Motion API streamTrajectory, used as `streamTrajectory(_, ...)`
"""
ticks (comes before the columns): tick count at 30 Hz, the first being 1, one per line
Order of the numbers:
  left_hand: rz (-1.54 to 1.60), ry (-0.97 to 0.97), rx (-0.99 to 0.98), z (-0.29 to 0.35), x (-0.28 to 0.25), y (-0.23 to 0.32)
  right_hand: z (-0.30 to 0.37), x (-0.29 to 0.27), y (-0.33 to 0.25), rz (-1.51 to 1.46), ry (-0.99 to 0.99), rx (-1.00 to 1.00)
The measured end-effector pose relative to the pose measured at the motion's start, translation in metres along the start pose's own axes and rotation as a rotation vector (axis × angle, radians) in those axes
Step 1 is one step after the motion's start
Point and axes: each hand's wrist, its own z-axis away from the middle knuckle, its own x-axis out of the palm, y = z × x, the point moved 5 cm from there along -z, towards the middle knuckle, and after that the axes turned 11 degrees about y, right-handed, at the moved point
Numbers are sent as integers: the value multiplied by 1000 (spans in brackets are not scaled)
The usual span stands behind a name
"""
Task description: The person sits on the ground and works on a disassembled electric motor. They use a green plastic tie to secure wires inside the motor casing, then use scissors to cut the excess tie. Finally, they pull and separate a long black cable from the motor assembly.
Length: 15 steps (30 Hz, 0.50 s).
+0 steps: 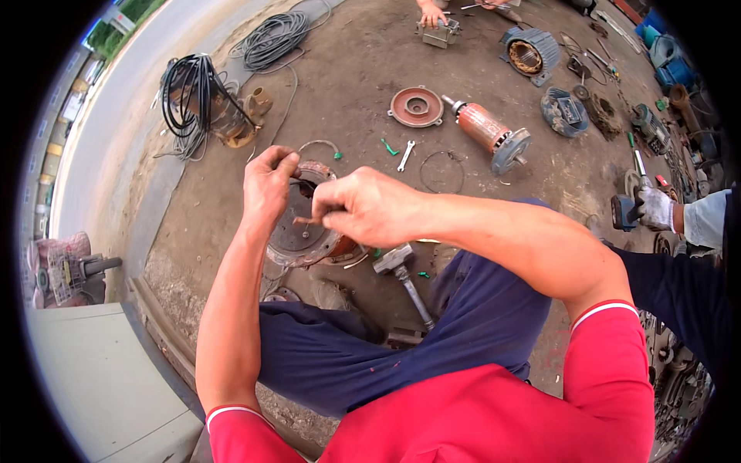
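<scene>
A round, rust-brown motor or pump housing [284, 251] with a bolted rim stands between my knees, its open top facing up. At the far left of its rim, my left hand [268, 189] is closed in a pinch; what its fingertips hold is hidden. Over the right side of the opening, my right hand [370, 204] is closed with its fingers curled. A thin brownish bit sticks out by those fingers, too small to name. Dark wires show inside the housing between the hands. Close by on the right lies a sledgehammer [395, 260], its handle toward me.
Ahead lie an open-end wrench [406, 157], a reddish round end cover [416, 108], a rotor [485, 129] and a stator housing [532, 55]. Cable coils [272, 40] lie far left, near a pump [224, 116]. A co-worker's gloved hand [656, 209] is at right; another person's hand [432, 14] is far ahead.
</scene>
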Motion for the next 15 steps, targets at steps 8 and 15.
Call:
streamTrajectory(8,145,-78,-79,14,4,17,-36,-79,81,523,222,250)
streamTrajectory(15,157,-27,-153,6,-5,16,-31,-93,101,853,77,428)
